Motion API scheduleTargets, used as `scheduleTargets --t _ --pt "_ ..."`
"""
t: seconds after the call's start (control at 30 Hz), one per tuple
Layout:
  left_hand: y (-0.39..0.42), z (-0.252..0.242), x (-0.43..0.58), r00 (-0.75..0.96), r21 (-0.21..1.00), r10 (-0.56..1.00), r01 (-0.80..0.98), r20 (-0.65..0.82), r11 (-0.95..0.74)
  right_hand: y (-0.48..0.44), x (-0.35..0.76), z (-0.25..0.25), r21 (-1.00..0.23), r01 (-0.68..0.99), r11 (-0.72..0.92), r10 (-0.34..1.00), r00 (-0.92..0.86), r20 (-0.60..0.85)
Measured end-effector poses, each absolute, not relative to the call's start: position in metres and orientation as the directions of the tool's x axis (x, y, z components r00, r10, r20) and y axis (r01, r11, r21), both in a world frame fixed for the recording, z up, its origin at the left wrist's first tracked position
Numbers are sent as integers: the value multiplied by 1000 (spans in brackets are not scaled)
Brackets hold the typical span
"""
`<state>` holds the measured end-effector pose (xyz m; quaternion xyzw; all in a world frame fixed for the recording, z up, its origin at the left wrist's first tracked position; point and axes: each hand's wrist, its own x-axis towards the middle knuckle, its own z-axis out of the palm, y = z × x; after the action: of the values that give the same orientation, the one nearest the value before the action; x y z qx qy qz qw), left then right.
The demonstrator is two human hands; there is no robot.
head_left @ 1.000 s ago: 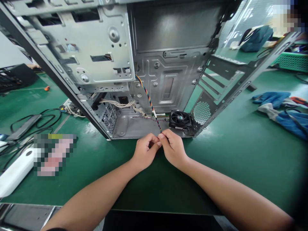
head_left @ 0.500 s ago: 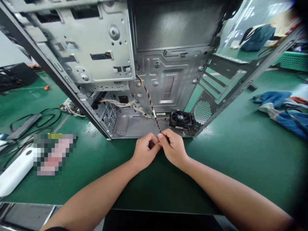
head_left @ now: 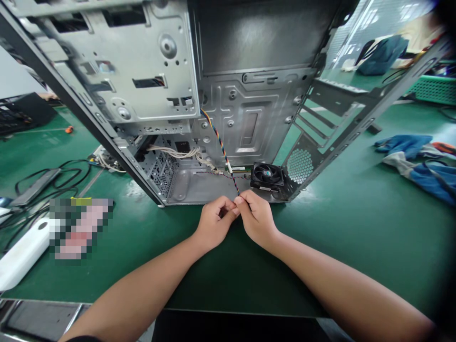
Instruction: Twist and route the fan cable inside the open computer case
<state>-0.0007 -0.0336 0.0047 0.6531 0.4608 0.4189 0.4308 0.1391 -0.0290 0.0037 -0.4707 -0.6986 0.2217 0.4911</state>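
A twisted multicoloured cable with a white sleeve on it runs down from the drive cage to my fingertips, just in front of an open computer case. My right hand pinches the cable near its lower end. My left hand is closed against the right one, thumb and forefinger together at the cable's end; the tip itself is hidden by the fingers. Behind the right hand, on the case floor, stands a black cooling fan. A bundle of white wires lies inside at the left.
On the green table, a white power strip and black cords lie at the left. Blue gloves lie at the right. A green basket and a dark blue bag stand farther back.
The cable's lower part and white sleeve have shifted very slightly at my fingertips. Both hands stay nearly in place, still pinching.
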Motion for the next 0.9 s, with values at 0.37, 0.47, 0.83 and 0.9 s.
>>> scheduleTargets --t 0.37,0.47,0.83,0.9 --pt "-33 3 0 190 943 966 251 173 -219 -29 140 4 -772 440 458 874 -66 481" --pt "-34 4 0 189 938 966 264 176 -222 -29 140 4 -772 442 458 874 -64 482" --pt "-35 5 0 231 952 962 235 143 -198 -29 139 4 -761 472 445 880 -74 469" --pt "-34 5 0 238 954 961 225 142 -197 -29 139 5 -762 469 447 880 -74 470"
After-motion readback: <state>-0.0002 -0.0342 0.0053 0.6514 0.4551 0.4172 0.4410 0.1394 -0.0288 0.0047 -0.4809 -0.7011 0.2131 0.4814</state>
